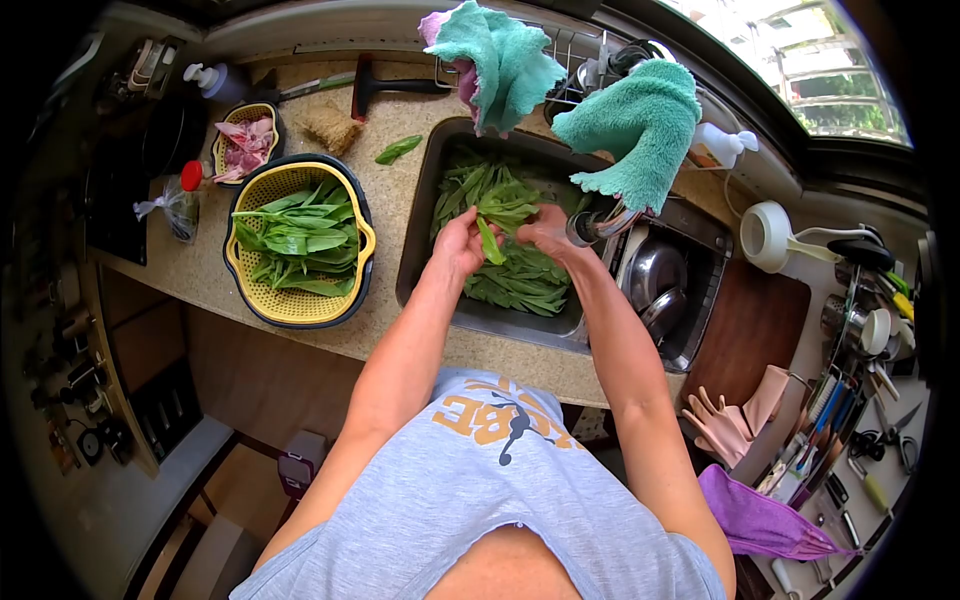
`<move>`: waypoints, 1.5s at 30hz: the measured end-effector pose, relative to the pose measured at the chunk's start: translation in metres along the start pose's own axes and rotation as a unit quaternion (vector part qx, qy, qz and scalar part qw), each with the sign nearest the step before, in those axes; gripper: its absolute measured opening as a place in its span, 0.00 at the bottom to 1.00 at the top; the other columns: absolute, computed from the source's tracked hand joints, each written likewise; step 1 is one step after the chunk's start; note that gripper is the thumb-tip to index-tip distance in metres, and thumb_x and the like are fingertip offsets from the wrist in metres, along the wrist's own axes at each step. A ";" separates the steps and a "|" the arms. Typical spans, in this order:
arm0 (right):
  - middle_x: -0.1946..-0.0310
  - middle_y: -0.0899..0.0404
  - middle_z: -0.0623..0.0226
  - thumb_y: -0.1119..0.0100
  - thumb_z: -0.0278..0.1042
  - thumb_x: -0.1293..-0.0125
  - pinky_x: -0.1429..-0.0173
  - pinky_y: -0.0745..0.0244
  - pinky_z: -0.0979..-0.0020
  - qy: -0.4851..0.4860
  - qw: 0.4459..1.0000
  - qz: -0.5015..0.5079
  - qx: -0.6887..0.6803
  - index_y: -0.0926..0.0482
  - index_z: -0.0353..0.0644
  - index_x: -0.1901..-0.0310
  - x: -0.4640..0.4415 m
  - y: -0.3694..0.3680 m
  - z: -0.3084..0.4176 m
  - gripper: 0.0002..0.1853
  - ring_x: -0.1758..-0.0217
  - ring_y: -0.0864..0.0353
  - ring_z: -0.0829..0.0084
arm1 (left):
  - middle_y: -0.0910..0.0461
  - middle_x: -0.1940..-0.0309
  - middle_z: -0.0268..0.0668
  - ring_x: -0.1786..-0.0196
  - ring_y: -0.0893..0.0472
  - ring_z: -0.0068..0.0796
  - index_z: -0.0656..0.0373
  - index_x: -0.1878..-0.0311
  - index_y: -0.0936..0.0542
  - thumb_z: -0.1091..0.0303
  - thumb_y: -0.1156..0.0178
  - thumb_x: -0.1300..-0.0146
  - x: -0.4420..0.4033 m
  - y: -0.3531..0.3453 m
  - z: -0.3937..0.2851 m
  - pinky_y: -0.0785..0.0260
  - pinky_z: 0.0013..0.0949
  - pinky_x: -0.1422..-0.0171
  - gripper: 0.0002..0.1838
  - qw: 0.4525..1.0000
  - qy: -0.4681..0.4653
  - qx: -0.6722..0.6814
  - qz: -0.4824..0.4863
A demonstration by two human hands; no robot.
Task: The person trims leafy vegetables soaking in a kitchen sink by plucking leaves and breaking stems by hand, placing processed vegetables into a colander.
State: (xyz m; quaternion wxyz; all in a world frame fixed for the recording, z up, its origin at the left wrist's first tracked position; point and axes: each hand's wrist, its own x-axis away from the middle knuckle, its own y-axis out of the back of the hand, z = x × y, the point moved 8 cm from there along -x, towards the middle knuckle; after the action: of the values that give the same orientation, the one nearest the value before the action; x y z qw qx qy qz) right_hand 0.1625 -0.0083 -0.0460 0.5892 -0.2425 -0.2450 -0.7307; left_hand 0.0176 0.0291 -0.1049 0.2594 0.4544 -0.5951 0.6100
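Over the sink [412, 235] both my hands are closed on one bunch of leafy greens [507, 203]. My left hand [461, 241] grips its left side, and one leaf hangs down between the hands. On the other side, my right hand [545, 232] has its fingers curled in at the stems, partly hidden by the leaves. More long green leaves [520, 283] lie in the sink below and behind the hands, in what looks like water. A yellow colander [287, 306] in a dark outer bowl stands on the counter to the left, with more greens [302, 236] in it.
A faucet [598, 226] draped with a green towel [640, 125] rises just right of my right hand. Metal pots [655, 275] sit in the second basin. Raw meat [245, 145] fills a small basket at the back left. A knife [318, 87] lies along the back of the counter.
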 end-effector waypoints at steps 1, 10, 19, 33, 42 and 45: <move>0.63 0.18 0.62 0.36 0.25 0.55 0.57 0.28 0.71 0.000 1.000 0.000 0.000 0.20 0.31 0.53 0.000 0.000 0.000 0.23 0.63 0.21 0.71 | 0.21 0.55 0.37 0.57 0.20 0.34 0.60 0.47 0.26 0.58 0.56 0.24 0.000 -0.001 0.000 0.26 0.48 0.48 0.17 1.000 -0.005 0.017 0.004; 0.58 0.20 0.57 0.38 0.28 0.55 0.54 0.31 0.69 0.032 0.999 -0.021 0.005 0.23 0.27 0.49 -0.019 0.002 -0.026 0.27 0.57 0.23 0.66 | 0.19 0.56 0.40 0.54 0.19 0.36 0.63 0.46 0.27 0.60 0.58 0.23 0.007 -0.004 -0.009 0.27 0.49 0.39 0.17 0.996 -0.027 0.086 0.002; 0.62 0.20 0.64 0.43 0.26 0.50 0.53 0.31 0.72 0.028 0.990 0.000 -0.142 0.22 0.30 0.54 -0.009 -0.005 -0.012 0.19 0.58 0.24 0.72 | 0.19 0.55 0.41 0.52 0.18 0.37 0.63 0.45 0.27 0.60 0.59 0.23 0.005 -0.007 -0.013 0.30 0.51 0.35 0.17 0.997 -0.040 0.064 0.019; 0.60 0.18 0.62 0.45 0.27 0.38 0.56 0.26 0.69 0.045 0.971 -0.096 0.213 0.23 0.30 0.50 -0.012 0.022 -0.052 0.16 0.59 0.20 0.70 | 0.20 0.56 0.35 0.52 0.21 0.31 0.55 0.52 0.26 0.60 0.51 0.26 0.032 -0.012 -0.035 0.28 0.42 0.48 0.10 0.986 -0.147 -0.080 0.009; 0.56 0.19 0.63 0.35 0.41 0.36 0.50 0.28 0.70 0.046 0.995 -0.070 -0.059 0.23 0.35 0.47 -0.011 0.002 -0.005 0.22 0.54 0.22 0.73 | 0.20 0.62 0.29 0.63 0.19 0.22 0.53 0.53 0.26 0.62 0.43 0.30 0.039 -0.006 -0.034 0.28 0.28 0.57 0.09 0.947 -0.219 -0.235 0.020; 0.59 0.18 0.66 0.33 0.42 0.38 0.54 0.28 0.71 0.081 0.989 -0.052 -0.110 0.22 0.35 0.48 -0.010 -0.007 -0.007 0.23 0.57 0.22 0.75 | 0.19 0.62 0.29 0.62 0.20 0.21 0.56 0.52 0.25 0.63 0.43 0.30 0.044 -0.008 -0.033 0.27 0.29 0.56 0.09 0.950 -0.226 -0.215 0.033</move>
State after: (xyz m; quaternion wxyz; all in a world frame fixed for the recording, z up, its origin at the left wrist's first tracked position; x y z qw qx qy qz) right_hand 0.1568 -0.0033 -0.0582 0.5376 -0.2330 -0.1269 -0.8003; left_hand -0.0030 0.0524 -0.0592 0.1895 0.4941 -0.7697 0.3570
